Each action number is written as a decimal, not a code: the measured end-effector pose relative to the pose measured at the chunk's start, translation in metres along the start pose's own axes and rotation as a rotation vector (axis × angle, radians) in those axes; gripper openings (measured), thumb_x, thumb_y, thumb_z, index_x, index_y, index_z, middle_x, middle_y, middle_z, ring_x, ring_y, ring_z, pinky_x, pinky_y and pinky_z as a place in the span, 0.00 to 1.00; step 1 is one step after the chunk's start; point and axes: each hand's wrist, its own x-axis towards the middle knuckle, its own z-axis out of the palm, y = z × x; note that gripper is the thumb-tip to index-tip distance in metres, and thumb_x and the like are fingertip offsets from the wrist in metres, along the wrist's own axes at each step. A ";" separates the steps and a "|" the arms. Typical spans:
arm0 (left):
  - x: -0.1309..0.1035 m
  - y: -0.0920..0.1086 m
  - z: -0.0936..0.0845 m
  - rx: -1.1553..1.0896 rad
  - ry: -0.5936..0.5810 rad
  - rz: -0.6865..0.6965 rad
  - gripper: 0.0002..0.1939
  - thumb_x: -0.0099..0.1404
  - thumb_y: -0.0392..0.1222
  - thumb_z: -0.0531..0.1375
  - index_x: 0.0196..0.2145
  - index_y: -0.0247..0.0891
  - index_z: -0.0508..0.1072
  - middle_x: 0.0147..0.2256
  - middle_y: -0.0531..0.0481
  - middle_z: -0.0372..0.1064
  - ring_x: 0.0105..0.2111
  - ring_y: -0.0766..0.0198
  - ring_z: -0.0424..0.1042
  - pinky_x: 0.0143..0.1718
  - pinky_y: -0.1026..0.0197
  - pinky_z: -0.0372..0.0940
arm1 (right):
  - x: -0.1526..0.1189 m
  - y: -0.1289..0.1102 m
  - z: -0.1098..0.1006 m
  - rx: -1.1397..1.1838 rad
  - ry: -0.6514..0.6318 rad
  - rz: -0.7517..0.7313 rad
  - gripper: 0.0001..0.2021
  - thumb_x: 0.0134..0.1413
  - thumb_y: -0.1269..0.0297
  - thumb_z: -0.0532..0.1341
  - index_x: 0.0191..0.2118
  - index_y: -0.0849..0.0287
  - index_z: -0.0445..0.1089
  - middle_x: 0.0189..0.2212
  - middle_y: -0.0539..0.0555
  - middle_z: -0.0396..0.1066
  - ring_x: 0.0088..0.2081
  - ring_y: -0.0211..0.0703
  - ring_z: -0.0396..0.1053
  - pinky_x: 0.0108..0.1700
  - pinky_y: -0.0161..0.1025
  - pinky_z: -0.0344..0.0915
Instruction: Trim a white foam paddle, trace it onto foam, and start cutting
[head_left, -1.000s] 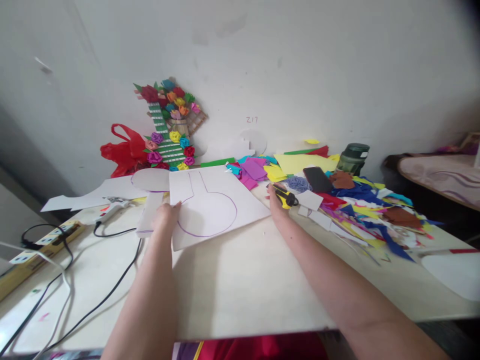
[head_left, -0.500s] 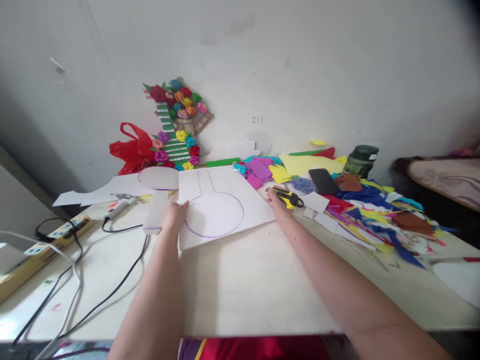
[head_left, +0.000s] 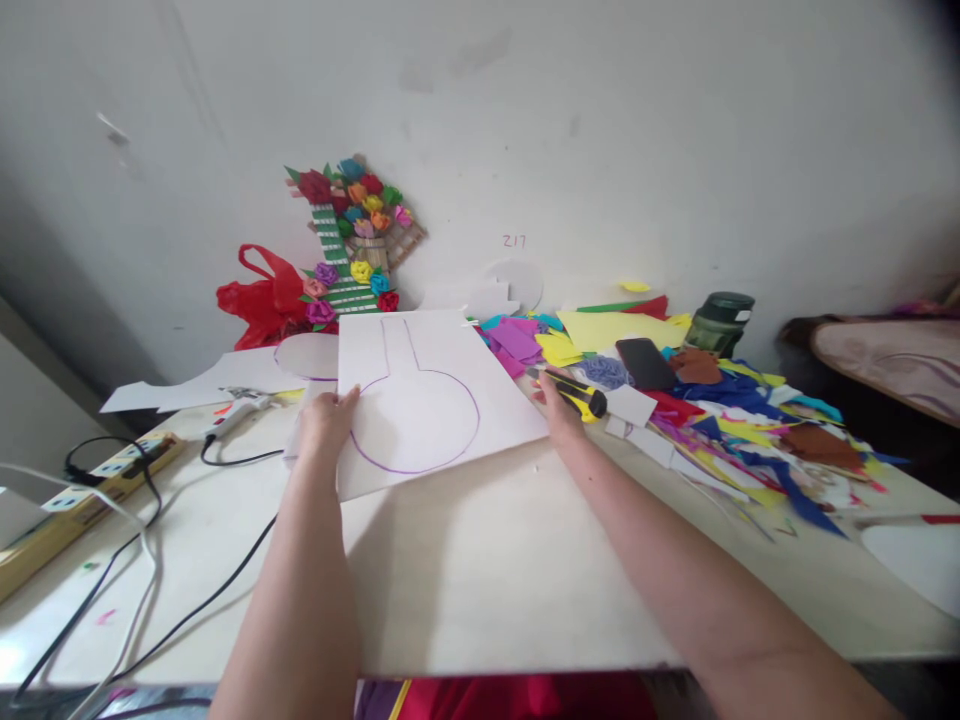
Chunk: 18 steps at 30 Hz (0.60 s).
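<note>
A white sheet [head_left: 427,345] bears a purple outline of a circle with two lines rising from it. My left hand [head_left: 330,415] grips the sheet's left edge, and that side looks raised off the table. By the sheet's right edge, my right hand [head_left: 553,400] is closed on a yellow and black cutter [head_left: 581,393], which points up and left. Partly behind my left hand lies a white strip, and a white oval piece [head_left: 307,357] shows beyond it.
A power strip [head_left: 112,475] and cables lie left. Behind stand a red bag [head_left: 262,298] and a paper-flower craft [head_left: 349,290]. To the right are coloured scraps [head_left: 750,400], a phone [head_left: 645,363] and a dark green bottle [head_left: 720,323].
The sheet's left side has moved left and up with my left hand, covering part of the white oval piece and the flower craft. In my right hand the cutter has turned slightly.
</note>
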 end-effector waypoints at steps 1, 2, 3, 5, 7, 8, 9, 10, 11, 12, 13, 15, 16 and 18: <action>-0.001 0.004 0.004 -0.015 -0.020 0.005 0.24 0.55 0.57 0.48 0.31 0.34 0.71 0.31 0.40 0.70 0.35 0.51 0.68 0.34 0.59 0.60 | 0.000 -0.004 0.000 -0.003 0.018 0.005 0.16 0.41 0.58 0.60 0.38 0.59 0.64 0.25 0.48 0.67 0.26 0.34 0.66 0.27 0.32 0.64; -0.003 0.007 0.008 -0.039 -0.055 0.028 0.24 0.55 0.57 0.48 0.32 0.34 0.71 0.31 0.41 0.70 0.35 0.53 0.69 0.33 0.60 0.60 | 0.000 -0.007 0.000 -0.015 0.037 0.014 0.16 0.41 0.58 0.59 0.38 0.59 0.64 0.25 0.48 0.67 0.27 0.34 0.66 0.28 0.32 0.64; -0.004 0.010 0.012 -0.054 -0.090 0.046 0.24 0.55 0.57 0.48 0.32 0.33 0.71 0.31 0.41 0.70 0.35 0.53 0.69 0.33 0.60 0.60 | 0.000 -0.011 -0.001 -0.034 0.053 0.027 0.15 0.42 0.58 0.59 0.38 0.59 0.64 0.25 0.48 0.67 0.27 0.35 0.66 0.29 0.32 0.65; -0.007 0.014 0.022 -0.049 -0.154 0.096 0.25 0.55 0.58 0.48 0.33 0.32 0.71 0.32 0.40 0.70 0.35 0.53 0.69 0.33 0.60 0.60 | 0.001 -0.016 -0.001 -0.081 0.073 0.051 0.16 0.42 0.58 0.59 0.38 0.59 0.64 0.25 0.49 0.67 0.28 0.35 0.67 0.29 0.32 0.65; -0.011 0.016 0.031 -0.010 -0.192 0.139 0.26 0.55 0.58 0.47 0.34 0.32 0.71 0.35 0.38 0.70 0.37 0.52 0.68 0.34 0.60 0.60 | 0.001 -0.018 -0.001 -0.096 0.072 0.062 0.16 0.41 0.58 0.59 0.38 0.60 0.64 0.26 0.49 0.68 0.28 0.36 0.67 0.28 0.32 0.65; -0.013 0.017 0.034 0.014 -0.211 0.158 0.27 0.55 0.59 0.47 0.35 0.32 0.71 0.36 0.38 0.70 0.38 0.52 0.68 0.35 0.60 0.60 | 0.001 -0.018 0.000 -0.088 0.062 0.060 0.16 0.40 0.58 0.59 0.38 0.60 0.64 0.26 0.49 0.68 0.28 0.36 0.67 0.28 0.32 0.65; -0.016 0.017 0.036 0.041 -0.224 0.171 0.27 0.55 0.59 0.46 0.35 0.33 0.71 0.36 0.38 0.70 0.39 0.52 0.68 0.36 0.60 0.60 | 0.001 -0.016 0.000 -0.069 0.052 0.053 0.17 0.39 0.59 0.60 0.38 0.60 0.64 0.26 0.50 0.68 0.28 0.36 0.67 0.27 0.32 0.65; -0.019 0.018 0.038 0.073 -0.234 0.182 0.28 0.55 0.60 0.46 0.35 0.33 0.71 0.37 0.38 0.70 0.39 0.52 0.68 0.36 0.59 0.60 | 0.000 -0.013 0.001 -0.048 0.044 0.048 0.17 0.38 0.59 0.61 0.38 0.60 0.65 0.27 0.50 0.68 0.27 0.35 0.67 0.26 0.32 0.65; -0.022 0.019 0.038 0.108 -0.236 0.188 0.28 0.55 0.61 0.45 0.35 0.34 0.71 0.38 0.38 0.69 0.40 0.51 0.67 0.36 0.58 0.60 | 0.000 -0.010 0.002 -0.030 0.039 0.049 0.17 0.37 0.60 0.61 0.37 0.61 0.65 0.26 0.49 0.68 0.26 0.35 0.67 0.26 0.32 0.65; -0.025 0.020 0.038 0.145 -0.231 0.185 0.27 0.55 0.61 0.46 0.34 0.36 0.71 0.38 0.38 0.69 0.40 0.50 0.67 0.36 0.57 0.60 | -0.001 -0.007 0.002 -0.016 0.041 0.058 0.17 0.37 0.60 0.62 0.37 0.61 0.65 0.26 0.49 0.68 0.26 0.34 0.67 0.25 0.31 0.65; -0.027 0.022 0.038 0.183 -0.217 0.173 0.27 0.54 0.62 0.46 0.34 0.37 0.70 0.39 0.38 0.69 0.40 0.49 0.67 0.36 0.55 0.60 | -0.002 -0.003 0.003 -0.005 0.049 0.076 0.17 0.36 0.60 0.62 0.36 0.61 0.65 0.25 0.49 0.68 0.25 0.34 0.67 0.24 0.31 0.65; -0.032 0.025 0.036 0.239 -0.171 0.130 0.26 0.52 0.62 0.50 0.36 0.37 0.70 0.39 0.39 0.68 0.39 0.48 0.67 0.37 0.52 0.60 | -0.003 0.004 0.003 0.013 0.073 0.125 0.16 0.35 0.61 0.62 0.35 0.61 0.66 0.23 0.48 0.68 0.24 0.34 0.67 0.23 0.30 0.65; -0.034 0.027 0.035 0.253 -0.141 0.111 0.27 0.51 0.62 0.51 0.38 0.37 0.69 0.39 0.39 0.68 0.39 0.48 0.66 0.37 0.51 0.60 | -0.003 0.007 0.003 0.024 0.085 0.145 0.15 0.35 0.62 0.62 0.35 0.60 0.66 0.23 0.48 0.68 0.24 0.34 0.67 0.23 0.30 0.65; -0.036 0.031 0.034 0.258 -0.067 0.135 0.28 0.51 0.60 0.53 0.43 0.37 0.67 0.41 0.38 0.66 0.42 0.47 0.64 0.38 0.50 0.60 | -0.003 0.012 0.003 0.045 0.102 0.170 0.15 0.35 0.63 0.62 0.34 0.60 0.66 0.24 0.48 0.68 0.24 0.33 0.67 0.22 0.29 0.65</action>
